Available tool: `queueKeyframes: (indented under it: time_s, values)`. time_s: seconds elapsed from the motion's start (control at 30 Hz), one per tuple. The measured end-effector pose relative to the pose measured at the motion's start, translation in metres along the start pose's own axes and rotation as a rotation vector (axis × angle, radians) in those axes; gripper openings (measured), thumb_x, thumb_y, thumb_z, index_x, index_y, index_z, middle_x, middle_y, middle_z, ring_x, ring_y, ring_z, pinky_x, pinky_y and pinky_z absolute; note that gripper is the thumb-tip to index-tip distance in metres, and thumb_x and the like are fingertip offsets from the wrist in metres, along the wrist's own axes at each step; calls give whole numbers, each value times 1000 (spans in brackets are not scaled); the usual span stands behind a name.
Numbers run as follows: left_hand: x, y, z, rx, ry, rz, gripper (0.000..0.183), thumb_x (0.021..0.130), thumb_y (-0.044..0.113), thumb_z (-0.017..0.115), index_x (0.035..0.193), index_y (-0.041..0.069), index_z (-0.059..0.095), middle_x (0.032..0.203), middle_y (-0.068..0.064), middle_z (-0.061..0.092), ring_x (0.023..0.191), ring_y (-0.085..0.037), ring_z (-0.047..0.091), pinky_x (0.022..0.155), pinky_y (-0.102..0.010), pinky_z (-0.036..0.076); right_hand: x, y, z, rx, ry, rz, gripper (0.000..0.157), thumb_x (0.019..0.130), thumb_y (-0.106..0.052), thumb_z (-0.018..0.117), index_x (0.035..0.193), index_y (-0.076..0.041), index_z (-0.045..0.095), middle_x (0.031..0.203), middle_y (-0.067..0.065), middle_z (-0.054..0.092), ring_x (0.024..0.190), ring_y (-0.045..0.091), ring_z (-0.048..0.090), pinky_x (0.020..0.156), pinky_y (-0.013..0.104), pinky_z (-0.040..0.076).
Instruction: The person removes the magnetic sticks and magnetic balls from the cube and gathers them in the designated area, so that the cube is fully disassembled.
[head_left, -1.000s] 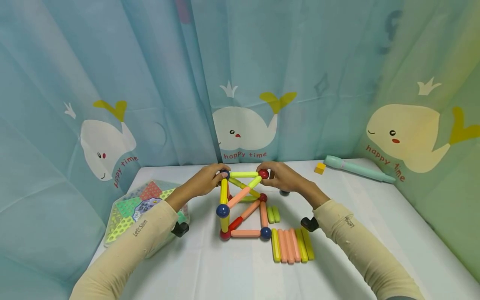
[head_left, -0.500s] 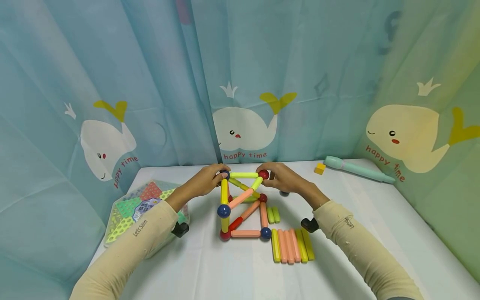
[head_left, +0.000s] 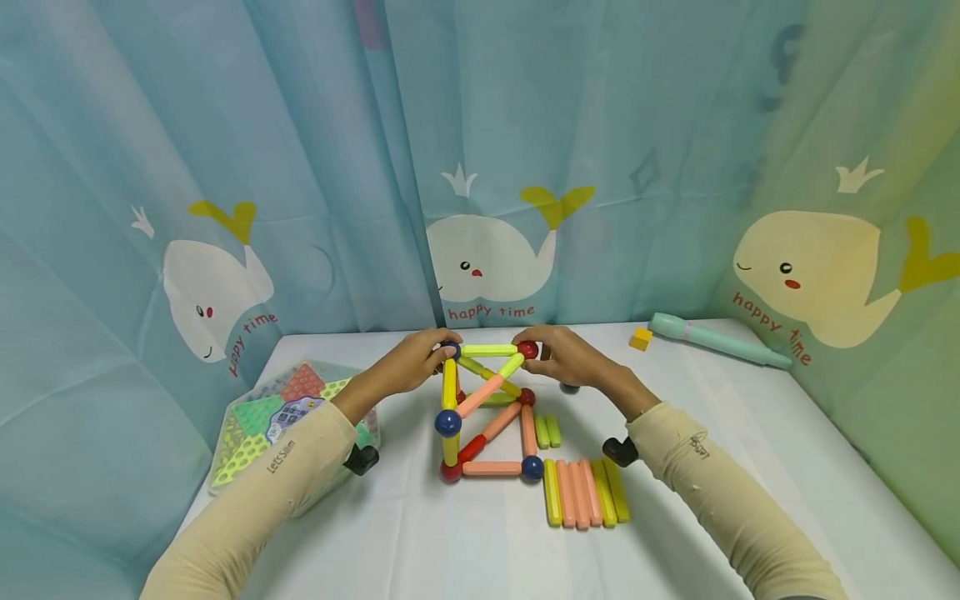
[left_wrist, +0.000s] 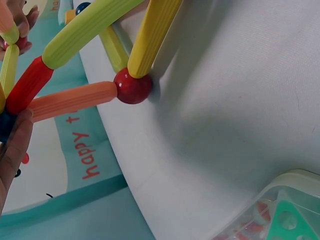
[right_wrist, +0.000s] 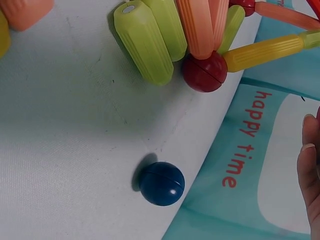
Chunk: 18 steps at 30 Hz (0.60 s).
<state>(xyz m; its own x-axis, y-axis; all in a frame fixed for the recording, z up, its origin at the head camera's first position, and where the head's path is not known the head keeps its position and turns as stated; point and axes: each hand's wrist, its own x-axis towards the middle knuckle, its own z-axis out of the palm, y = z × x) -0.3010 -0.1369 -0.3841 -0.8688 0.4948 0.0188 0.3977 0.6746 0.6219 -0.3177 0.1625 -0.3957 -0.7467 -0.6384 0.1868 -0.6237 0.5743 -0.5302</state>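
Observation:
A frame of magnetic sticks and balls stands on the white table, with orange, yellow, lime and red sticks. My left hand (head_left: pixel 411 360) pinches the blue ball (head_left: pixel 452 350) at its top back left corner; in the left wrist view its thumb lies by an orange stick (left_wrist: pixel 75 100). At the top right corner, fingers of my right hand (head_left: pixel 567 358) grip a red ball (head_left: pixel 528 349). A lime stick (head_left: pixel 487 351) spans these two balls. Another blue ball (head_left: pixel 447 422) sits at the front upper left. An orange and lime bar (head_left: pixel 491 386) slants from it up to the red ball.
A row of loose yellow and orange sticks (head_left: pixel 582 493) lies right of the frame, with two lime sticks (head_left: pixel 548 431) behind. A loose blue ball (right_wrist: pixel 162 183) rests beyond. Further out are a yellow cube (head_left: pixel 641 338), a mint pen-shaped object (head_left: pixel 716 339) and a clear box (head_left: pixel 247 417).

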Motion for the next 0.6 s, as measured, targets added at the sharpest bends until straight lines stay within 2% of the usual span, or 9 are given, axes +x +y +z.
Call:
queueKeyframes:
  time_s: [0.33, 0.6]
  values:
    - [-1, 1, 0, -12, -4, -7, 30, 107, 20, 49, 132, 8, 59, 113, -8, 66, 90, -16, 67, 82, -29, 59, -1, 1, 1, 5, 4, 14, 33, 93, -14, 71, 125, -7, 65, 115, 10, 67, 79, 19, 62, 66, 27, 53]
    - [-2, 3, -1, -21, -3, 4, 29, 107, 20, 49, 131, 8, 59, 112, -9, 66, 89, -15, 67, 80, -28, 59, 0, 1, 3, -51, 16, -31, 29, 92, -13, 72, 121, -7, 67, 110, 7, 68, 81, 15, 63, 70, 27, 55]
